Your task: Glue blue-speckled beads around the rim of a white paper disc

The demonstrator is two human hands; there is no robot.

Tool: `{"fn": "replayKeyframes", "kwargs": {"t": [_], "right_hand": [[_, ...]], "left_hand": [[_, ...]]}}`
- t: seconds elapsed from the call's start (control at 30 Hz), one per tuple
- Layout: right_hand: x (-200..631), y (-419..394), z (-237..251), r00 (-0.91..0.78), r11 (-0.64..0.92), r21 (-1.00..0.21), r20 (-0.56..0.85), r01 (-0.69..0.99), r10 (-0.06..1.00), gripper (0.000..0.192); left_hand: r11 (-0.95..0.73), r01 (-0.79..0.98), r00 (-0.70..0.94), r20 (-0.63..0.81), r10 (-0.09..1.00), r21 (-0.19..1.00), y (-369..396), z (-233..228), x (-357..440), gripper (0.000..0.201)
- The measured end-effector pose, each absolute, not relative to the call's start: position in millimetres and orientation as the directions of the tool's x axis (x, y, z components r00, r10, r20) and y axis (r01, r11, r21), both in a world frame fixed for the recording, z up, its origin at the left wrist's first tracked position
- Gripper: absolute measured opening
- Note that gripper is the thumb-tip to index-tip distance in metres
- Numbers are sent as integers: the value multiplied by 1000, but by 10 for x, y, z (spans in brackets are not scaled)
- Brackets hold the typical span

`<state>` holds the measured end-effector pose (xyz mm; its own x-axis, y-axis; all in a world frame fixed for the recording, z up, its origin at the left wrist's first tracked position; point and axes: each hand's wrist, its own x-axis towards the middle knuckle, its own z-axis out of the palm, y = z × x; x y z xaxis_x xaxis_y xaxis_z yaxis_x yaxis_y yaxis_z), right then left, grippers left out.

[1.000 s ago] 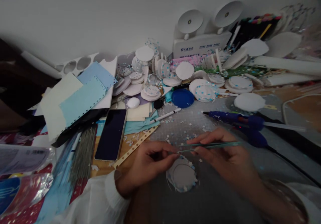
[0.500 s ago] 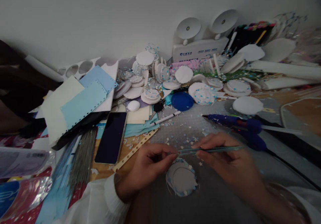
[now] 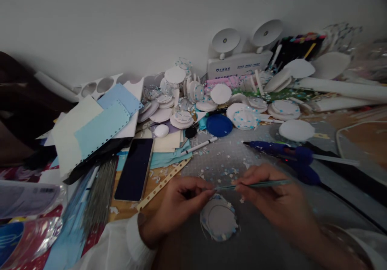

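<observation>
Right hand (image 3: pixel 272 203) gripped thin green tweezers (image 3: pixel 256 185), tips pointing to 9 o'clock. Left hand (image 3: pixel 178 201) pinched at those tips. White disc (image 3: pixel 219 219) lay at 6 o'clock beneath, on grey mat (image 3: pixel 217 157).

One phone (image 3: pixel 134 169), one blue lid (image 3: pixel 219 125), two hands (image 3: pixel 178 199).

Craft desk: glue gun (image 3: pixel 281 151), paper discs (image 3: pixel 220 93), card scraps (image 3: pixel 99 126)

Tweezers (image 3: pixel 256 185): slender, teal-green, lying near level, tips pointing left. White round disc (image 3: pixel 219 220): flat on grey mat, rim dotted with blue-white confetti.
</observation>
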<state>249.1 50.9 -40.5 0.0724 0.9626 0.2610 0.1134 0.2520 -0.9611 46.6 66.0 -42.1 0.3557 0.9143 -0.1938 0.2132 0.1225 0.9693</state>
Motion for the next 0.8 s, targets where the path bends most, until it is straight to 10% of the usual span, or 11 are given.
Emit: {"fn": "replayKeyframes", "kwargs": {"t": [0.4, 0.8], "right_hand": [[2591, 523, -380, 74, 484, -849, 508, 213, 858, 13], [2281, 528, -125, -584, 917, 47, 783, 396, 212, 25]], "left_hand": [[112, 229, 308, -181, 934, 967, 653, -401, 467, 29], [144, -16, 522, -115, 845, 989, 659, -483, 324, 59]]}}
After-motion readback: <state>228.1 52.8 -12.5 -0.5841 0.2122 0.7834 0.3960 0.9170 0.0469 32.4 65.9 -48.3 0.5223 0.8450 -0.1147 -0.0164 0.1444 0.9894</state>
